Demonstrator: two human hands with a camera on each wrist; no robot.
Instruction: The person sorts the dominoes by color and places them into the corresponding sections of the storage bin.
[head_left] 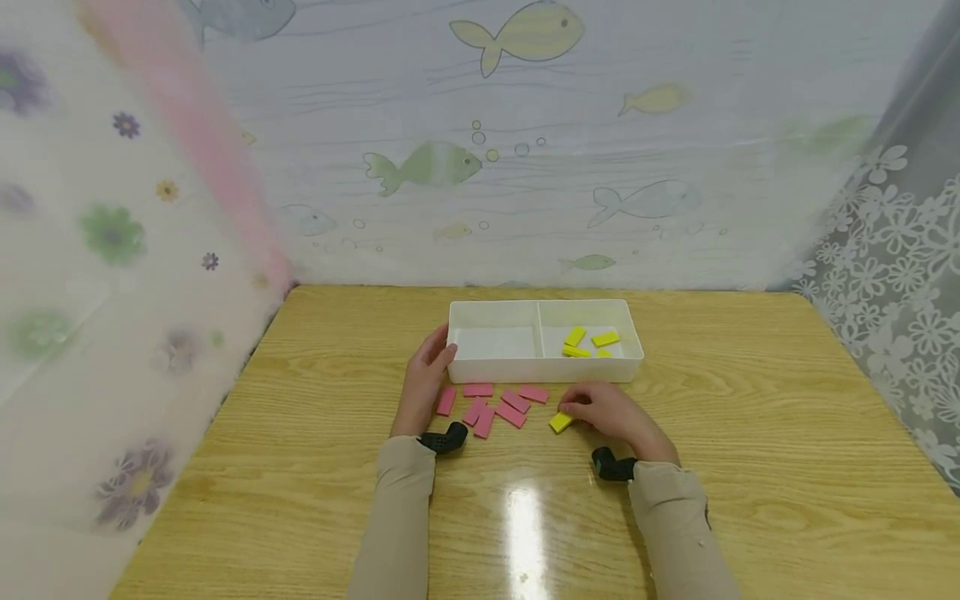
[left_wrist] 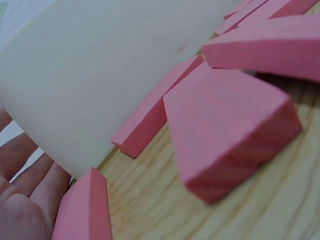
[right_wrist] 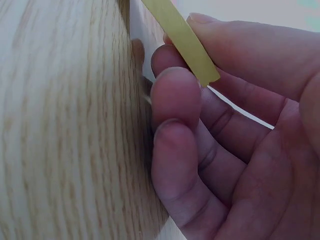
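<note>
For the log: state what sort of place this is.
Likely a small tabletop recording booth rather than a lived-in room: a wooden table hemmed in by hung fish-print and flower-print sheets, with only a white two-compartment tray and pink and yellow blocks by the hands.

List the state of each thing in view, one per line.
Left hand: fingers straight, resting against the tray's left end.
Right hand: pinching a yellow block at the table.
White tray: upright; left compartment empty, right compartment holding yellow blocks.
Pink blocks: lying loose on the table in front of the tray.
</note>
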